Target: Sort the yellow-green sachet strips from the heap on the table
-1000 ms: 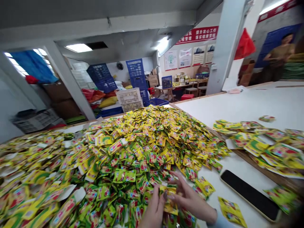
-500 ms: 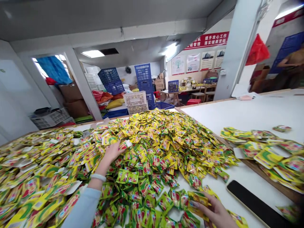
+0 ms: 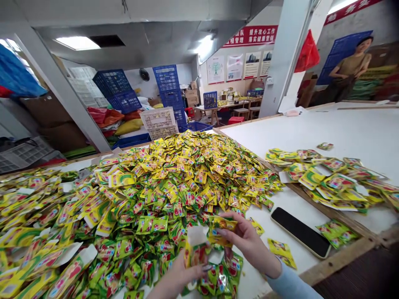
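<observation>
My left hand (image 3: 183, 272) is closed around a small printed carton (image 3: 197, 236), held upright with its white flap up. Just to the right, my right hand (image 3: 249, 243) pinches a yellow sachet (image 3: 222, 225) close to the carton's open top; whether more than one sachet is in the fingers I cannot tell. Beneath and beyond both hands spreads a big heap of small green and yellow sachets (image 3: 187, 170). Flattened yellow-green cartons (image 3: 37, 241) lie in a thick layer on the left.
A black phone (image 3: 299, 232) lies on the white table at right, by a wooden edge strip (image 3: 339, 259). Past a wooden divider, more cartons (image 3: 336, 182) are piled. Blue crates (image 3: 168, 83) and a white crate (image 3: 158, 120) stand behind. A person (image 3: 352, 66) is at far right.
My left hand has come back from the carton pile, now holding a carton. My right hand has lifted a yellow sachet and moved left toward it. The view has turned right.
</observation>
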`<act>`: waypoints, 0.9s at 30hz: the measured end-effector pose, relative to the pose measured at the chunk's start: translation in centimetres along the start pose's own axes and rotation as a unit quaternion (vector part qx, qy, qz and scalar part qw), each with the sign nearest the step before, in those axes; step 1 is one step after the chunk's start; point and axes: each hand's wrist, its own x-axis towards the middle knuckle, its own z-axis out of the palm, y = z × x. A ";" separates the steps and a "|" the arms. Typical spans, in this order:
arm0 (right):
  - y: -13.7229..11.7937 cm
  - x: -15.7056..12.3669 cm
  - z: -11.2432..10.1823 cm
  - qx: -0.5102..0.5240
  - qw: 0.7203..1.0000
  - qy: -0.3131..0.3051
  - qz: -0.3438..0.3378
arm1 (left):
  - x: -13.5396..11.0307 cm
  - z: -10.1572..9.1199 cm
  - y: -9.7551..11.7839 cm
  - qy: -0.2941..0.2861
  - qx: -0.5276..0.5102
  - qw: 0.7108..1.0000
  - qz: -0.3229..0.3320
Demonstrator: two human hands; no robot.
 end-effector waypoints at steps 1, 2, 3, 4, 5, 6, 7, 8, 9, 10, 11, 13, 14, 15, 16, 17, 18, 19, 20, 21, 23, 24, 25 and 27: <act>-0.2 0.2 0.4 -0.008 1.000 -0.011 -0.010 | 0.2 0.9 -0.8 -0.017 -0.024 1.000 -0.008; -0.4 0.4 0.6 -0.032 0.999 -0.023 -0.023 | 0.5 1.6 -1.4 -0.027 -0.036 0.999 -0.013; -0.5 0.5 0.8 -0.072 0.996 -0.035 -0.041 | 0.7 2.0 -1.8 -0.031 -0.032 0.999 -0.014; -0.7 0.5 0.7 -0.122 0.990 -0.048 -0.061 | 0.9 2.2 -2.0 -0.030 -0.015 0.999 -0.014; -0.8 0.5 0.7 -0.175 0.980 -0.059 -0.079 | 1.1 2.3 -2.1 -0.030 0.004 0.999 -0.014; -1.0 0.5 0.5 -0.228 0.967 -0.072 -0.093 | 1.2 2.3 -2.1 -0.035 0.023 0.999 -0.016; -1.2 0.4 0.4 -0.277 0.952 -0.085 -0.100 | 1.3 2.3 -2.1 -0.045 0.038 0.998 -0.020; -1.4 0.2 0.3 -0.325 0.935 -0.101 -0.099 | 1.3 2.3 -2.1 -0.059 0.052 0.997 -0.028; -1.7 0.0 0.2 -0.374 0.914 -0.120 -0.094 | 1.2 2.4 -2.0 -0.071 0.066 0.995 -0.034; -2.0 -0.2 0.2 -0.425 0.889 -0.142 -0.090 | 1.1 2.4 -2.0 -0.078 0.080 0.993 -0.033; -2.4 -0.5 0.2 -0.474 0.860 -0.166 -0.088 | 1.1 2.4 -2.1 -0.081 0.094 0.992 -0.024; -3.1 -0.8 0.3 -0.540 0.809 -0.216 -0.087 | 1.0 2.4 -2.4 -0.074 0.117 0.990 -0.007; -3.4 -0.8 0.3 -0.550 0.795 -0.241 -0.089 | 1.1 2.3 -2.7 -0.066 0.125 0.990 -0.006; -3.7 -0.9 0.2 -0.547 0.789 -0.263 -0.092 | 1.1 2.1 -3.0 -0.059 0.130 0.990 -0.012; -4.0 -0.9 0.1 -0.535 0.792 -0.279 -0.095 | 1.2 2.0 -3.3 -0.054 0.134 0.989 -0.020; -4.3 -0.9 0.0 -0.519 0.798 -0.291 -0.097 | 1.2 1.9 -3.5 -0.052 0.137 0.989 -0.025; -4.5 -1.0 -0.1 -0.503 0.806 -0.298 -0.100 | 1.2 1.8 -3.6 -0.057 0.136 0.989 -0.021; -4.6 -1.0 -0.2 -0.488 0.813 -0.302 -0.101 | 1.2 1.8 -3.6 -0.069 0.130 0.989 -0.010; -4.6 -1.2 -0.3 -0.475 0.819 -0.305 -0.102 | 1.1 1.9 -3.5 -0.087 0.125 0.988 0.003; -4.5 -1.4 -0.2 -0.466 0.824 -0.306 -0.101 | 0.9 2.0 -3.3 -0.102 0.124 0.987 0.019; -4.3 -1.8 0.1 -0.465 0.826 -0.303 -0.094 | 0.6 2.2 -2.8 -0.116 0.151 0.981 0.044; -4.1 -2.1 0.3 -0.476 0.824 -0.294 -0.090 | 0.5 2.3 -2.7 -0.109 0.178 0.977 0.053; -3.9 -2.3 0.6 -0.494 0.819 -0.278 -0.086 | 0.4 2.4 -2.6 -0.098 0.206 0.972 0.055; -3.8 -2.7 1.1 -0.533 0.811 -0.231 -0.072 | 0.3 2.3 -2.5 -0.086 0.237 0.967 0.042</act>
